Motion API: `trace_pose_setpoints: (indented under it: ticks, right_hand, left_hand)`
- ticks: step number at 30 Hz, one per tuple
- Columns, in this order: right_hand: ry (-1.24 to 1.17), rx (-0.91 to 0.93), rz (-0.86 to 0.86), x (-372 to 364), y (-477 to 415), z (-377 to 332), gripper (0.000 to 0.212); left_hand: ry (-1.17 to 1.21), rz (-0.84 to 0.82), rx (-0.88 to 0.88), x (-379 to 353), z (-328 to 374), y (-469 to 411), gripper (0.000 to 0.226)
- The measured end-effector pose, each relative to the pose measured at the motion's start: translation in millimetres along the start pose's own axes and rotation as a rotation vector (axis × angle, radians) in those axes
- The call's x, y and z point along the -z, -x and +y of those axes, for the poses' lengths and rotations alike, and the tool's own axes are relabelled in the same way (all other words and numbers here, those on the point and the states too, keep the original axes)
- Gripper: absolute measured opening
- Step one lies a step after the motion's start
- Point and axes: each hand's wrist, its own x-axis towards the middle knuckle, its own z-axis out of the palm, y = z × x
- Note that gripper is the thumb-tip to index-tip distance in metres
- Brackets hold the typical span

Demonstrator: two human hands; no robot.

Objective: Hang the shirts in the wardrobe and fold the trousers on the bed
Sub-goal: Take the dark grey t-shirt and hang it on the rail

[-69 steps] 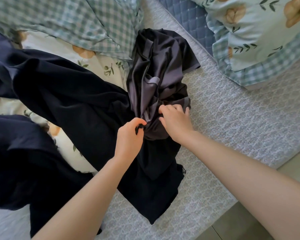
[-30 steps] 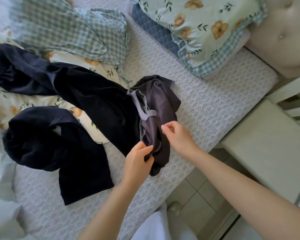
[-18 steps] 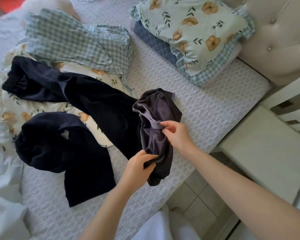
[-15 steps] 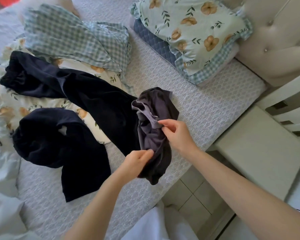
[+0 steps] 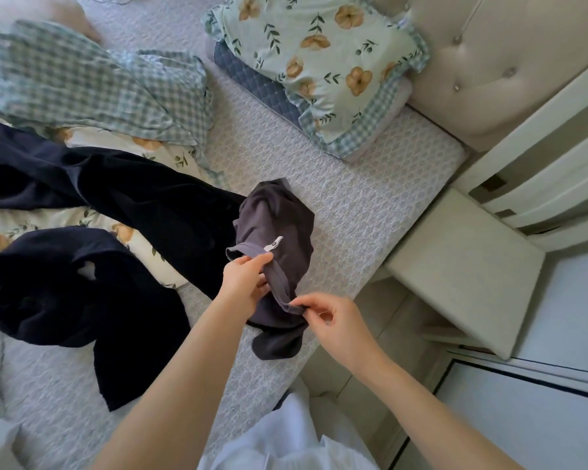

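Both hands pinch the grey garment [image 5: 279, 225]'s hem at the bed [image 5: 370, 198]'s near edge: left hand [image 5: 243, 283], right hand [image 5: 333, 322].

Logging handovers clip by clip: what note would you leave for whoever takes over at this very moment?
Left hand grips the grey shirt by its neckband; right hand pinches the same band further along.
Shirt is bunched at the bed edge.
Navy trousers and a second navy garment lie unfolded beside it.
Done: nothing visibly folded.
Left: hang the shirt, fold the trousers.
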Motion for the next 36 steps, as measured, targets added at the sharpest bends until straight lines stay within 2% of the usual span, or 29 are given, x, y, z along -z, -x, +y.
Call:
trace_pose_setpoints:
  ticks: [2,5,8,11,15,19,23,25,31,36]
  right_hand:
    - [-0.018,-0.056,0.033,5.5,7.3,6.0,0.034]
    - [-0.077,-0.135,0.097,16.8,16.6,16.3,0.029]
    - [-0.149,-0.190,0.186,30.7,25.7,21.6,0.029]
    - [-0.184,-0.188,0.237,44.3,37.5,18.2,0.035]
    - [-0.226,-0.175,0.295,59.8,56.6,13.0,0.032]
    - [-0.382,-0.191,0.455,82.3,86.0,6.8,0.038]
    - [-0.527,-0.160,0.684,113.7,120.7,-1.4,0.023]
    - [-0.611,-0.142,0.747,128.9,138.9,-8.7,0.016]
    - [-0.892,-0.155,0.691,157.9,201.1,-27.9,0.018]
    - [-0.891,-0.124,0.752,170.4,251.8,-28.6,0.019]
  left_hand:
    - [-0.020,-0.004,0.009,-6.2,-2.1,1.0,0.008]
    - [-0.183,-0.017,-0.112,-20.2,-3.7,8.6,0.012]
    - [-0.364,-0.026,-0.325,-39.1,-7.0,29.5,0.012]
    - [-0.606,-0.076,-0.607,-59.6,-13.4,57.1,0.031]
    - [-0.797,-0.134,-0.829,-88.1,-24.8,107.3,0.024]
    - [-0.854,-0.222,-1.015,-108.2,-41.7,147.5,0.010]
    - [-0.930,-0.303,-1.263,-124.3,-61.9,180.8,0.014]
    - [-0.943,-0.358,-1.377,-131.2,-73.3,197.5,0.016]
    - [-0.932,-0.572,-1.583,-149.4,-115.0,240.6,0.017]
    - [-0.966,-0.743,-1.665,-157.8,-146.3,267.8,0.026]
